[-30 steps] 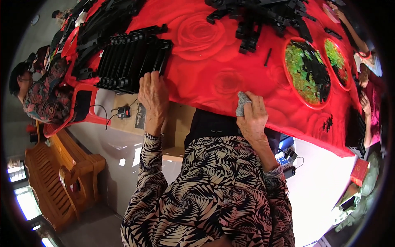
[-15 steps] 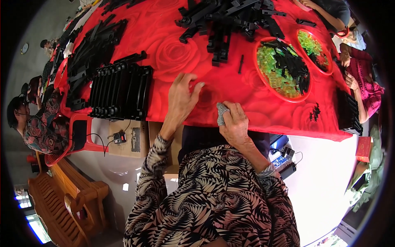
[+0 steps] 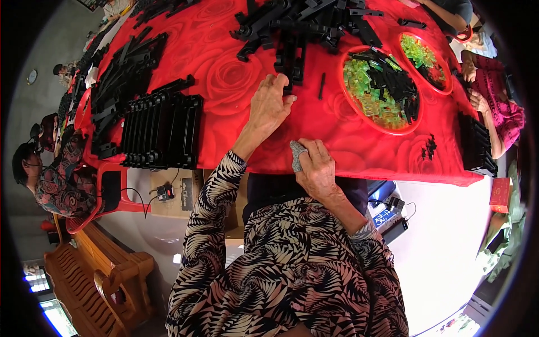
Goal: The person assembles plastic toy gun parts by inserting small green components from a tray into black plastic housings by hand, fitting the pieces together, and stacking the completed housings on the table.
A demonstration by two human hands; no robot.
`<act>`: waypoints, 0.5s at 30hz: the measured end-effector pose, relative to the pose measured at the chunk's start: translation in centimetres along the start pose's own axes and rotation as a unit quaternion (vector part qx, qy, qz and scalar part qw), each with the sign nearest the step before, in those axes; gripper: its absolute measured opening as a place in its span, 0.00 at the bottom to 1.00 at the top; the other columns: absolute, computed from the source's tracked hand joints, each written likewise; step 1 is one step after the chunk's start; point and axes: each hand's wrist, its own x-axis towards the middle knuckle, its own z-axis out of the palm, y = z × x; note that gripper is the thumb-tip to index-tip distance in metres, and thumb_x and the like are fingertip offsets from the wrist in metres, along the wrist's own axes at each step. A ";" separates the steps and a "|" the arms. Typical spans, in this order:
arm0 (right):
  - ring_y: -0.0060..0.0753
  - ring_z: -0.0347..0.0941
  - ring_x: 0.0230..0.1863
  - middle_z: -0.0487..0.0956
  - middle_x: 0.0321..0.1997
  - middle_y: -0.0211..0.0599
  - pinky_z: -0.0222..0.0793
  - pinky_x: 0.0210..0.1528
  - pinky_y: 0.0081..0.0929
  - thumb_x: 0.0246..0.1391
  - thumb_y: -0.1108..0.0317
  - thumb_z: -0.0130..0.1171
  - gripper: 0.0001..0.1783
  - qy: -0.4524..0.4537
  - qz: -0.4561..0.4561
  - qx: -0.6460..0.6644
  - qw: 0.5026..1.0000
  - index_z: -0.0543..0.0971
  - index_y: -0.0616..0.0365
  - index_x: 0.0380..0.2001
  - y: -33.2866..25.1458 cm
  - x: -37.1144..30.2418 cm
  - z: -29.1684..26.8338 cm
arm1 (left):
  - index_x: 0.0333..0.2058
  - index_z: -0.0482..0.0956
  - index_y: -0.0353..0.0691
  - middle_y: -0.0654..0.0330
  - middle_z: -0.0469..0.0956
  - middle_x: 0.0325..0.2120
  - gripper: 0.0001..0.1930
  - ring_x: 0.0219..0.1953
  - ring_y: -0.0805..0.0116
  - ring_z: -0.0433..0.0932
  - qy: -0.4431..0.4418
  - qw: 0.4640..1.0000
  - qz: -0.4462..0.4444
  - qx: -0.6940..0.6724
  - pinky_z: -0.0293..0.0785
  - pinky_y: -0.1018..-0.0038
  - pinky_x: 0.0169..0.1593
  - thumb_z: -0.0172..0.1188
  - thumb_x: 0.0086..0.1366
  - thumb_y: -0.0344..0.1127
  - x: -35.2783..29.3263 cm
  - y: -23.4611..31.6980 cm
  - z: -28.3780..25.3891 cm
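Note:
My left hand (image 3: pixel 266 109) reaches over the red cloth to the near end of a long black plastic part (image 3: pixel 296 66). Its thumb and curled fingers are apart around that end, and I see no firm grip. This part sticks out from a heap of black plastic parts (image 3: pixel 314 25). Close to the table's front edge, my right hand (image 3: pixel 318 168) is closed on a small grey speckled cloth (image 3: pixel 297 156), bunched against the thumb side. A thin black strip (image 3: pixel 321 86) lies alone to the right of my left hand.
Black parts stand in a neat row (image 3: pixel 163 132) at the left, with more piled behind. On the right are two red baskets (image 3: pixel 405 132) of yellow-green clear pieces and black pieces. Small black bits (image 3: pixel 429 147) lie near the edge. Other people sit around the table.
My left hand has moved forward and right to the near end of the long black part. My right hand stays almost in place with the grey cloth. The view has shifted slightly.

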 end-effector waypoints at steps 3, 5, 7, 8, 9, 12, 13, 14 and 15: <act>0.46 0.72 0.37 0.75 0.42 0.45 0.74 0.36 0.38 0.33 0.79 0.59 0.11 -0.011 0.006 -0.009 1.000 0.73 0.66 0.26 0.1 -0.1 -0.5 | 0.37 0.69 0.35 0.49 0.71 0.34 0.16 0.35 0.49 0.74 0.003 0.999 0.000 -0.042 0.71 0.58 0.34 0.66 0.54 0.29 -1.1 0.6 0.0; 0.47 0.72 0.37 0.75 0.42 0.45 0.74 0.36 0.39 0.33 0.80 0.59 0.11 -0.020 0.012 0.001 1.000 0.74 0.66 0.27 0.2 -0.2 -0.7 | 0.37 0.67 0.36 0.50 0.68 0.32 0.16 0.35 0.48 0.72 -0.022 0.995 -0.038 -0.087 0.70 0.58 0.32 0.66 0.53 0.26 -2.4 1.2 -0.5; 0.47 0.73 0.37 0.75 0.41 0.44 0.74 0.36 0.40 0.35 0.80 0.58 0.12 0.003 0.013 0.014 1.000 0.75 0.66 0.29 0.1 0.0 -0.5 | 0.37 0.68 0.36 0.50 0.69 0.33 0.16 0.35 0.48 0.72 -0.020 0.993 -0.051 -0.107 0.70 0.58 0.32 0.65 0.52 0.26 -4.2 1.9 -1.2; 0.47 0.73 0.37 0.75 0.41 0.44 0.74 0.36 0.40 0.35 0.80 0.58 0.12 0.001 0.014 0.016 1.000 0.75 0.66 0.29 0.2 0.0 -0.4 | 0.37 0.68 0.36 0.50 0.69 0.33 0.16 0.35 0.48 0.72 -0.011 0.995 -0.036 -0.097 0.70 0.58 0.32 0.65 0.52 0.25 -5.1 2.2 -1.4; 0.48 0.73 0.38 0.76 0.41 0.44 0.74 0.37 0.39 0.36 0.81 0.58 0.13 0.004 0.031 0.035 0.999 0.76 0.66 0.31 0.2 -0.1 -0.3 | 0.37 0.68 0.36 0.50 0.70 0.33 0.16 0.35 0.48 0.73 -0.001 0.996 -0.022 -0.086 0.70 0.58 0.32 0.65 0.52 0.25 -6.1 2.4 -1.8; 0.49 0.74 0.39 0.77 0.39 0.44 0.74 0.39 0.38 0.38 0.84 0.58 0.15 0.009 0.078 0.126 0.989 0.78 0.65 0.35 0.2 0.3 -0.6 | 0.37 0.68 0.36 0.50 0.70 0.33 0.15 0.36 0.48 0.73 -0.003 0.995 -0.053 -0.082 0.71 0.58 0.33 0.65 0.52 0.25 -8.9 3.7 -2.8; 0.49 0.75 0.39 0.77 0.38 0.45 0.74 0.40 0.37 0.40 0.85 0.58 0.16 0.015 0.111 0.192 0.975 0.78 0.65 0.36 0.2 0.3 -1.1 | 0.37 0.68 0.36 0.50 0.71 0.33 0.15 0.36 0.48 0.73 0.001 0.996 -0.050 -0.074 0.71 0.58 0.33 0.64 0.53 0.25 -9.8 4.2 -3.0; 0.50 0.77 0.39 0.78 0.37 0.46 0.73 0.41 0.35 0.40 0.88 0.57 0.18 0.002 0.159 0.242 0.957 0.79 0.64 0.38 0.0 0.2 -1.8 | 0.37 0.69 0.35 0.51 0.71 0.32 0.14 0.35 0.49 0.73 -0.012 0.996 -0.058 -0.073 0.71 0.59 0.32 0.64 0.53 0.25 -10.7 4.8 -3.3; 0.49 0.77 0.38 0.79 0.37 0.46 0.73 0.41 0.34 0.41 0.89 0.57 0.18 -0.017 0.222 0.290 0.931 0.78 0.65 0.38 -0.6 0.2 -2.6 | 0.37 0.69 0.35 0.51 0.71 0.32 0.14 0.35 0.49 0.73 -0.011 0.995 -0.066 -0.074 0.71 0.59 0.32 0.64 0.53 0.25 -11.7 5.2 -3.4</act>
